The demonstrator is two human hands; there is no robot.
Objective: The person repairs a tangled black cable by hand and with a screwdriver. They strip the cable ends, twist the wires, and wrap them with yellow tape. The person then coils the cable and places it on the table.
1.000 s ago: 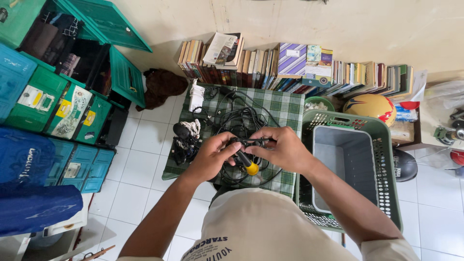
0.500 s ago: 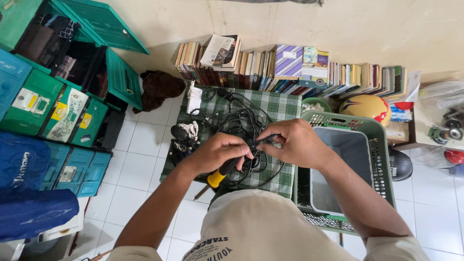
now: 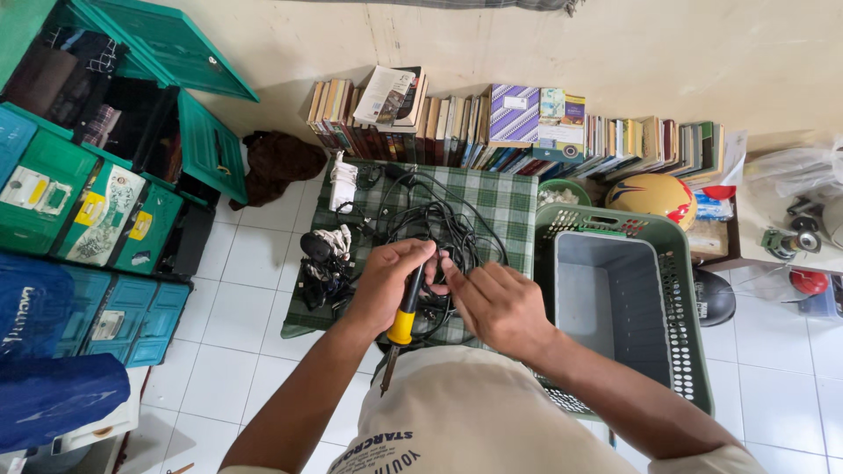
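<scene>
- Over the checked cloth (image 3: 500, 197), the left hand (image 3: 386, 285) is gripping a soldering iron (image 3: 404, 312), fingers curled shut around it.
- At three o'clock, the right hand (image 3: 492, 303) is pinching its black cord (image 3: 448, 230).
- Further right, a green basket (image 3: 680, 342) is sitting.

Cables (image 3: 439, 224) on cloth (image 3: 500, 197) — basket (image 3: 615, 228) right.

Was white tiled floor (image 3: 255, 254) underneath. Just beyond the grip lay green checked cloth (image 3: 505, 197), spread flat on tiles w/ tangle of black cables (image 3: 439, 219) on it. Stood right of grip, touching cloth edge: green basket (image 3: 694, 351). Ran along wall, well beyond grip: row of books (image 3: 527, 132). Stacked far left of grip: green crates (image 3: 88, 211).
</scene>
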